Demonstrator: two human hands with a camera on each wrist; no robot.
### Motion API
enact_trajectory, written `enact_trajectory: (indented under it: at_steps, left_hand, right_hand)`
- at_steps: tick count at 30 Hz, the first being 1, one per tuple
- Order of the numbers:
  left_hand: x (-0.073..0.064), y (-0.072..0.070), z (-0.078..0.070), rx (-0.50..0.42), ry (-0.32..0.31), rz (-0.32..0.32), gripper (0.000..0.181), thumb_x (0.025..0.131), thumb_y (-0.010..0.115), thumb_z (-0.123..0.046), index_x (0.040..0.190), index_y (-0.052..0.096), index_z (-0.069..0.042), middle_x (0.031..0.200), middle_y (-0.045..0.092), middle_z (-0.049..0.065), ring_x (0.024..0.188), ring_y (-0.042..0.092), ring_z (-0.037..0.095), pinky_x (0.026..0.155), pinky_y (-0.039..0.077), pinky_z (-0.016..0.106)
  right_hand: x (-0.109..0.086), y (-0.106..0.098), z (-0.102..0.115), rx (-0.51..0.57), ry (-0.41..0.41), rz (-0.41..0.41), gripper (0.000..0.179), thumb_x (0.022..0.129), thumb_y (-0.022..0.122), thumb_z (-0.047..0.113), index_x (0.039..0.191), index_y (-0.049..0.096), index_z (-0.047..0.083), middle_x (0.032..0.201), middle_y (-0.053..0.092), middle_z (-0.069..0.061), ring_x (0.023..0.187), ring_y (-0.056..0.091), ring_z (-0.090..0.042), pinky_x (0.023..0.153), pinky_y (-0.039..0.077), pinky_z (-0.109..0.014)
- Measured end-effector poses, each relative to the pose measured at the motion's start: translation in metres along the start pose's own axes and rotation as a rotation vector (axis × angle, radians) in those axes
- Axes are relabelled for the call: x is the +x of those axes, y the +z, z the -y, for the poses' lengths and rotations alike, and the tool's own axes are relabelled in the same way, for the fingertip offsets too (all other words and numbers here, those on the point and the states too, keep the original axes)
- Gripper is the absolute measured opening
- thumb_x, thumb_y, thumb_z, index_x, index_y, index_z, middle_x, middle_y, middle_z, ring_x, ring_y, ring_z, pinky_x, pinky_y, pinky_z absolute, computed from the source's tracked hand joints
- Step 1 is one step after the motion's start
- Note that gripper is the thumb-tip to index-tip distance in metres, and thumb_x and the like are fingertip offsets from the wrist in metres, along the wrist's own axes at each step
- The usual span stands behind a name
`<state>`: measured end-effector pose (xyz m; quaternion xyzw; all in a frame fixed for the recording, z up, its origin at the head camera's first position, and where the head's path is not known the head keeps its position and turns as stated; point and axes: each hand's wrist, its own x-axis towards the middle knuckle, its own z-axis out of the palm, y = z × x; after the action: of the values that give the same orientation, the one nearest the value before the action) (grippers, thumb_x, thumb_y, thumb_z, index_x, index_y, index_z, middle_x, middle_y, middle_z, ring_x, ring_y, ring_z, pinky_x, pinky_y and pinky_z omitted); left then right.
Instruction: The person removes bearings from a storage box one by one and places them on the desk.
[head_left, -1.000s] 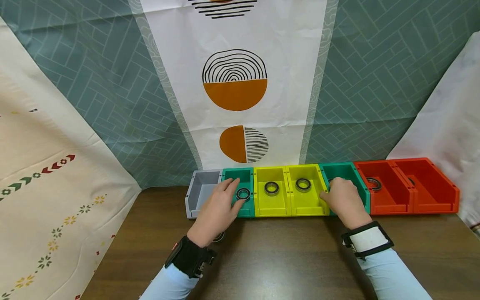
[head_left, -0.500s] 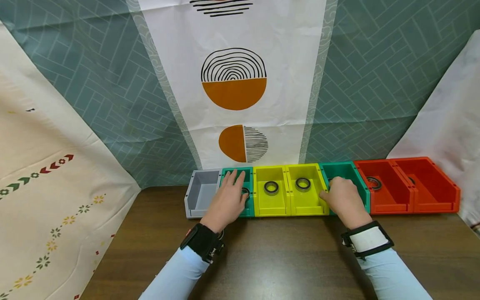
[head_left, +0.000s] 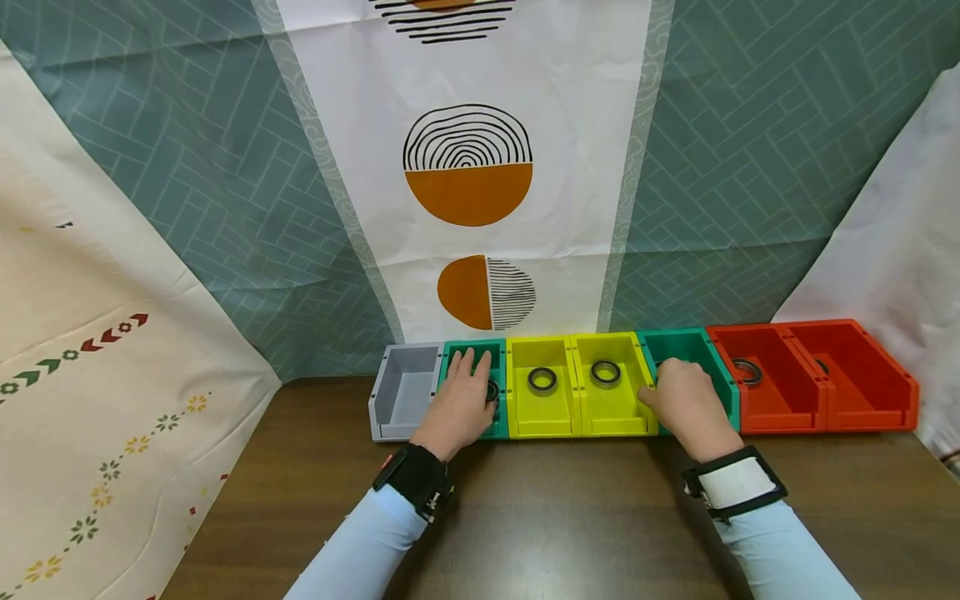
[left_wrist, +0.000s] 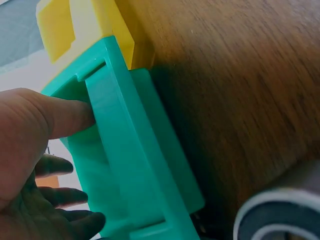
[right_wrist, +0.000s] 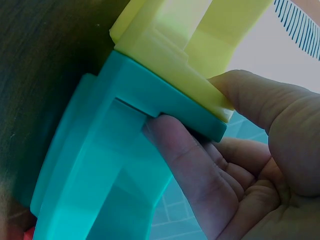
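My left hand (head_left: 459,408) reaches into the left green bin (head_left: 495,432), fingers extended and apart. A ball bearing (head_left: 492,391) lies in that bin, partly covered by the hand. In the left wrist view the thumb (left_wrist: 75,116) is inside the bin's front lip (left_wrist: 125,145), with nothing between thumb and fingers. My right hand (head_left: 688,407) pinches the adjoining side walls of the right yellow bin (right_wrist: 165,65) and the right green bin (right_wrist: 125,130). Its thumb (right_wrist: 250,95) lies on the yellow side, its index finger (right_wrist: 185,160) on the green side.
Bearings lie in the left yellow bin (head_left: 542,381), the other yellow bin (head_left: 605,373) and a red bin (head_left: 747,372). A grey bin (head_left: 405,392) ends the row at left, another red bin (head_left: 862,392) at right. A ring-shaped part (left_wrist: 280,215) shows close up.
My left hand has moved right and dipped into the left green bin, covering part of its bearing. The bearing on the table has become hidden behind the left wrist. My right hand keeps its place.
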<state>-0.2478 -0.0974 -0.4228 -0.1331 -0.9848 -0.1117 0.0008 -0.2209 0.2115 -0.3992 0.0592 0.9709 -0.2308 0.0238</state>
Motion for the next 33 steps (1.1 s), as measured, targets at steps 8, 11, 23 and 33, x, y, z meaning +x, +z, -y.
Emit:
enact_trajectory:
  at_steps: [8,11,23,33]
  left_hand:
    - [0.008,0.006,-0.002,0.064,0.034,0.048,0.075,0.088,0.061,-0.03,0.149,0.022,-0.013,0.151,0.029,0.016,0.139,0.027,0.038,0.109,0.032,0.05]
    - [0.011,0.008,-0.003,0.055,0.03,0.095,0.073,0.089,0.059,-0.029,0.149,0.021,-0.012,0.151,0.029,0.015,0.14,0.026,0.038,0.11,0.031,0.049]
    - [0.018,0.015,0.0,-0.011,0.021,0.153,0.065,0.088,0.056,-0.02,0.147,0.029,-0.012,0.15,0.033,0.011,0.14,0.029,0.03,0.115,0.023,0.044]
    - [0.017,0.015,-0.002,-0.044,-0.021,0.187,0.053,0.086,0.056,-0.013,0.138,0.045,-0.012,0.141,0.046,0.009,0.123,0.047,0.023,0.105,0.039,0.041]
  right_hand:
    - [0.0,0.001,0.001,-0.021,0.004,0.003,0.026,0.086,0.06,0.022,0.079,0.057,-0.003,0.061,0.046,-0.009,0.054,0.049,-0.021,0.046,0.041,-0.025]
    - [0.0,0.001,0.003,-0.027,0.01,0.012,0.027,0.086,0.06,0.021,0.083,0.057,-0.005,0.063,0.048,-0.011,0.056,0.05,-0.022,0.047,0.041,-0.025]
    - [0.0,0.0,0.006,-0.04,0.029,0.045,0.032,0.087,0.061,0.022,0.094,0.056,-0.009,0.066,0.049,-0.012,0.058,0.051,-0.022,0.048,0.042,-0.025]
    - [0.0,0.001,0.006,-0.044,0.031,0.034,0.029,0.087,0.061,0.022,0.09,0.056,-0.007,0.064,0.047,-0.011,0.058,0.05,-0.022,0.048,0.041,-0.025]
